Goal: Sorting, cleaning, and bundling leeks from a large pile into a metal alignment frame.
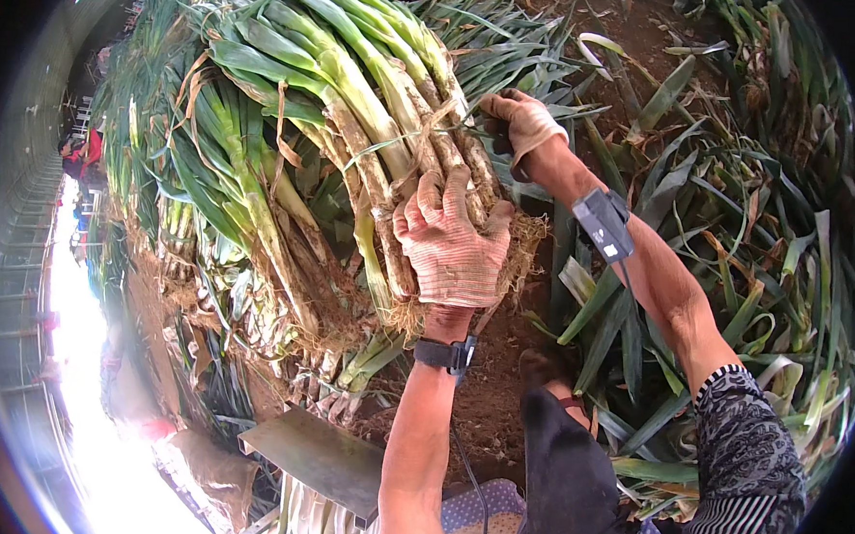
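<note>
My left grip (453,246) lies spread on the leek bundle (371,110); my right grip (529,128) curls beside it, whether pinching I cannot tell.

I can't see the stalks under the left hand (453,246), which covers part of the leek bundle (372,125), nor whether its fingers close around them. The right hand (527,131) keeps its palm turned from me; its fingertips are too dark to tell if they touch anything. My view's top edge crops the bundle's leaf tips, while its lower edge cuts the left forearm (414,461), right sleeve (746,434) and cable (469,463). A metal plate (312,457) hides part of the white stalks (315,519) below it. Along the left edge of the soil (497,399), glare (97,420) swallows detail, and I find the red thing (83,154) too small to identify
</note>
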Demonstrator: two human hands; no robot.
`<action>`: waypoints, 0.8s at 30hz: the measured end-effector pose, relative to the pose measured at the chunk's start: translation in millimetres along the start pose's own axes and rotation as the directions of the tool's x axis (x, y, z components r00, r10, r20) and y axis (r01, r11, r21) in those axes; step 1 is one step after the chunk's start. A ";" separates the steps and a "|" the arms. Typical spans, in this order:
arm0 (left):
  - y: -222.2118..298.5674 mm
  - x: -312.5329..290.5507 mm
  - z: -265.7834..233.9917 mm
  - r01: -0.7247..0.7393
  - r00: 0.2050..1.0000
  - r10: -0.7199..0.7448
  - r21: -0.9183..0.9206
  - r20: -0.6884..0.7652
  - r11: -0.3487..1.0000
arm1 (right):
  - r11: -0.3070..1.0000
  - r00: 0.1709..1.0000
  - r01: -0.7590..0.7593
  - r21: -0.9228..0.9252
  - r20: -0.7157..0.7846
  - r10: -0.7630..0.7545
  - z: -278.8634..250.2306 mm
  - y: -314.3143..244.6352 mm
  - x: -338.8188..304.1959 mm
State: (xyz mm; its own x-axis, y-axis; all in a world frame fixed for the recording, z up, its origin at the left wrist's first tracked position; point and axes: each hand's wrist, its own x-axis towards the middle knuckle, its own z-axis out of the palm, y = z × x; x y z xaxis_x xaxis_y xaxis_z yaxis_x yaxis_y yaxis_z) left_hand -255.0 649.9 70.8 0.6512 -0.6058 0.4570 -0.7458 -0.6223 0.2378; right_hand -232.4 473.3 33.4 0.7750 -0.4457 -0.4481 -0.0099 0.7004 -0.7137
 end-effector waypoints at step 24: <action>-3.0 -4.6 2.0 -0.031 0.998 0.031 0.013 -0.058 0.999 | 0.796 0.827 0.549 -0.255 0.301 -0.475 44.8 -38.7 -78.8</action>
State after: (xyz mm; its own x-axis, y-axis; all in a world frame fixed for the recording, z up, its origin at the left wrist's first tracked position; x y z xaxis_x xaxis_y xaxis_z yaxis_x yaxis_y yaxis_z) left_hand -255.5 653.6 66.3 0.6182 -0.5953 0.5132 -0.7635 -0.6101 0.2120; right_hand -264.8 506.3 120.5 0.8358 -0.5335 0.1300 0.2566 0.1702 -0.9514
